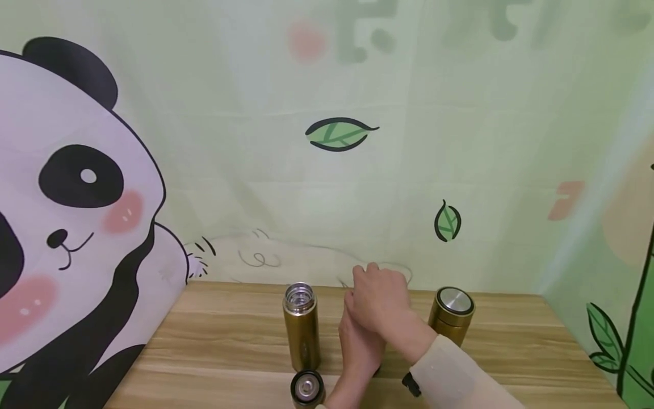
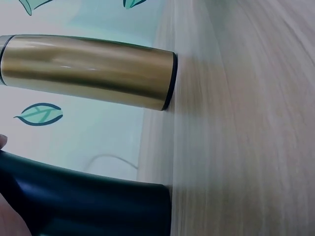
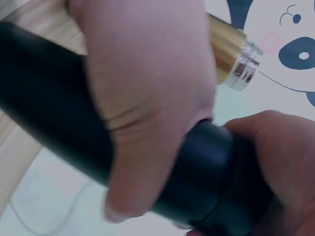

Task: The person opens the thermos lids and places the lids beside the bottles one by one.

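Observation:
A dark thermos bottle (image 2: 98, 201) stands on the table between both hands, mostly hidden by them in the head view. My left hand (image 1: 360, 343) wraps round its body, as the right wrist view shows. My right hand (image 1: 383, 298) grips the dark cap (image 3: 236, 196) at its top. To the left stands a gold thermos (image 1: 302, 338) without a lid, its silver threaded neck (image 3: 246, 66) bare. In front of that one sits a lid (image 1: 307, 389), its inner side facing up, close by the left wrist.
A second gold thermos (image 1: 452, 312), capped with a silver-topped lid, stands right of my hands, partly behind the right forearm. The wooden table (image 1: 219, 341) ends at the back against a printed panda curtain (image 1: 230, 170).

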The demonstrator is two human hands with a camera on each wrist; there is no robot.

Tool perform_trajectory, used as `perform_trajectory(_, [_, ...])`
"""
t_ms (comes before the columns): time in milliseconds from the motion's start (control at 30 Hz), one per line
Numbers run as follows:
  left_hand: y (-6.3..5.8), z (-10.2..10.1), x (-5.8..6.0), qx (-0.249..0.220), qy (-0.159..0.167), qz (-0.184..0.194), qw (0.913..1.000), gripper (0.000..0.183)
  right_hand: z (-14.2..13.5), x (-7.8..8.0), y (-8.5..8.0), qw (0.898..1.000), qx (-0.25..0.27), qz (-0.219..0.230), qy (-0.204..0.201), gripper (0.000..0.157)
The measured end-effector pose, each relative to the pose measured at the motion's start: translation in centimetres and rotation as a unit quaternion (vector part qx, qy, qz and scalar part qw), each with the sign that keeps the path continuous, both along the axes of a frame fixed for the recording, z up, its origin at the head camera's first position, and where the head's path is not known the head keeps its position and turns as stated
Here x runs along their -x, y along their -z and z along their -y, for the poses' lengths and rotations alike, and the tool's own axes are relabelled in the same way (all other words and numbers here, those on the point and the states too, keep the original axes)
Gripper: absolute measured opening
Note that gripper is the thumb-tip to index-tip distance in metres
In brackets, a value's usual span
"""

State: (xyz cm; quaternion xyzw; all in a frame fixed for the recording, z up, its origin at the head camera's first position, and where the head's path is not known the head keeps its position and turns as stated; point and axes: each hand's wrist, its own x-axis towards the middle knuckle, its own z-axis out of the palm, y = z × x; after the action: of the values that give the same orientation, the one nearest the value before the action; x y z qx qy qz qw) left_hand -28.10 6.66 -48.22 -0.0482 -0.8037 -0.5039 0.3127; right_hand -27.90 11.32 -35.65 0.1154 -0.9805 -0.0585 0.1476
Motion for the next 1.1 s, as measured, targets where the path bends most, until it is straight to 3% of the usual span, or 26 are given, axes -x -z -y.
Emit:
perform_trajectory(267, [0.3, 0.2, 0.1, -0.032, 0.037, 0.012, 0.9987, 0.068, -0.9, 0.5, 1.2, 0.999, 0.032, -0.033, -0.029, 0.032])
perform_trajectory(633, [0.4, 0.7, 0.4, -0.049, 0.077, 0.019, 0.9956, 0.053, -1.7, 0.9, 1.8, 0.995, 0.029, -0.067, -0.072, 0.036])
perform_trajectory(900, [0.4, 0.7, 0.4, -0.068, 0.077, 0.045, 0.9937, 0.062, -2.0, 1.3, 2.0, 0.993, 0.019, -0.077, -0.092, 0.037])
perform_trajectory(1100, [0.3, 0.7, 0.5, -0.074, 0.082, 0.054, 0.9924, 0.058, -2.2, 1.3, 1.8, 0.992, 0.007, -0.077, -0.097, 0.038])
